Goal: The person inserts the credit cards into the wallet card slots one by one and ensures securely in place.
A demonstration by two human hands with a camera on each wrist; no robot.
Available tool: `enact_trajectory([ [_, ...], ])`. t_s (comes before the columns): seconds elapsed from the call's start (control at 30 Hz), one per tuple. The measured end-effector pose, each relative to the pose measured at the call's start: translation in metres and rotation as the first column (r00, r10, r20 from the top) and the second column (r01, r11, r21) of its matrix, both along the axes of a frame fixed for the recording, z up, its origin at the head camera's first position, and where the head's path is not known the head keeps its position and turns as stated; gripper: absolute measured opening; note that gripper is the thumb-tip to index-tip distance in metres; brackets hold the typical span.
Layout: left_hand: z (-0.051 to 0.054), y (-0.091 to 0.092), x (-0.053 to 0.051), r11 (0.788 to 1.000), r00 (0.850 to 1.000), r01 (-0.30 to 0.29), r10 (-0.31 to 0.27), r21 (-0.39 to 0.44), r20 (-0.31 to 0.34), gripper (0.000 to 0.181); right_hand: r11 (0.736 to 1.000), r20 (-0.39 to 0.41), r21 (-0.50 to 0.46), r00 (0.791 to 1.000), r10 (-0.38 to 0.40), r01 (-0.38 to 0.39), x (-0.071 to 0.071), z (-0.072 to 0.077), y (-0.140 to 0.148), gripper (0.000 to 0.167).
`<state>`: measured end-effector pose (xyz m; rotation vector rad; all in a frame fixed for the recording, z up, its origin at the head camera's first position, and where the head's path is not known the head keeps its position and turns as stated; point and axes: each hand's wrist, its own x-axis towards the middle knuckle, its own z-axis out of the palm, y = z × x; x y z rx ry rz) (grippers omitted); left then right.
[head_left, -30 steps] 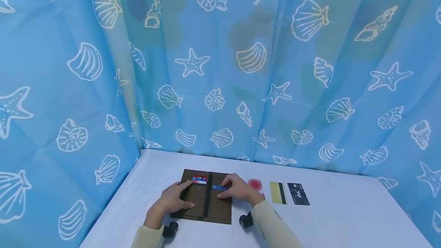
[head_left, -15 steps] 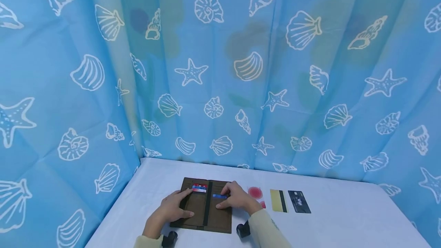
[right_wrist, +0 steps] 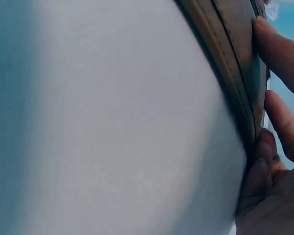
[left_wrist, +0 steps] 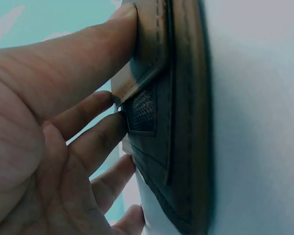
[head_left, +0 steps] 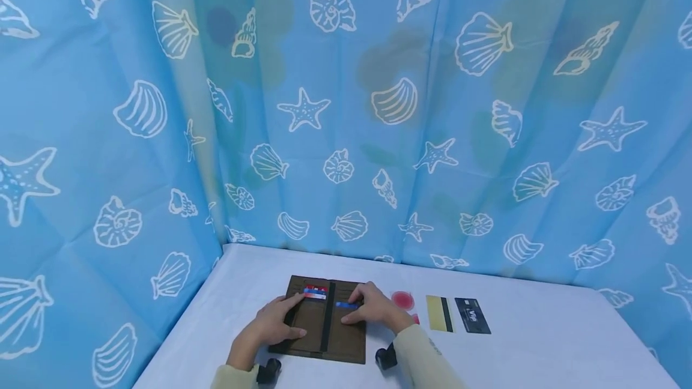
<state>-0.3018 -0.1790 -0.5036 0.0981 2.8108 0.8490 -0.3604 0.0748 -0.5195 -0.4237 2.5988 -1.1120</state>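
Observation:
A brown wallet [head_left: 346, 341] lies spread flat, a dark band down its middle. Red and blue-white cards [head_left: 315, 295] stick out of a slot on its left half. My left hand [head_left: 273, 323] rests on that half, fingers extended, index tip beside those cards. In the left wrist view its thumb lies on the leather [left_wrist: 147, 54]. My right hand [head_left: 378, 307] pinches a blue card [head_left: 345, 305] at a slot on the right half; only a strip of it shows. The right wrist view has the thumb on the leather and other fingers curled at the wallet's edge [right_wrist: 230, 63].
Right of the wallet are a white card with a red circle [head_left: 402, 300], partly behind my right hand, a gold card with a black stripe [head_left: 437, 313] and a black VIP card [head_left: 473, 316]. A blue shell-print curtain [head_left: 346, 137] borders the white table [head_left: 551, 341].
The head view has tilted slightly, shifting the whole scene. Both hands keep nearly the same places on the wallet, and the blue card shows no clear movement.

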Motion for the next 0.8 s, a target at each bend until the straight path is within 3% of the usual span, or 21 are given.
enact_trajectory([
  [0.13,-0.002,0.004,-0.003,1.0,1.0,0.007,-0.007,0.002,-0.019,0.078,1.0,-0.02,-0.001,1.0,0.014,-0.014,-0.003,0.007,0.01,0.038],
  [0.37,-0.003,0.007,-0.007,1.0,0.999,-0.003,0.003,-0.017,-0.042,0.077,0.996,0.005,-0.09,1.0,-0.028,0.029,-0.007,0.026,0.029,0.039],
  [0.57,-0.001,0.002,-0.008,1.0,0.999,-0.013,0.012,-0.015,-0.048,0.078,0.996,-0.061,-0.078,0.997,-0.041,0.037,-0.009,0.041,0.044,0.043],
  [0.8,-0.009,-0.001,-0.004,1.0,0.999,-0.011,0.011,-0.011,-0.03,0.078,0.995,-0.094,-0.058,0.992,-0.081,0.075,-0.007,0.037,0.069,0.048],
])
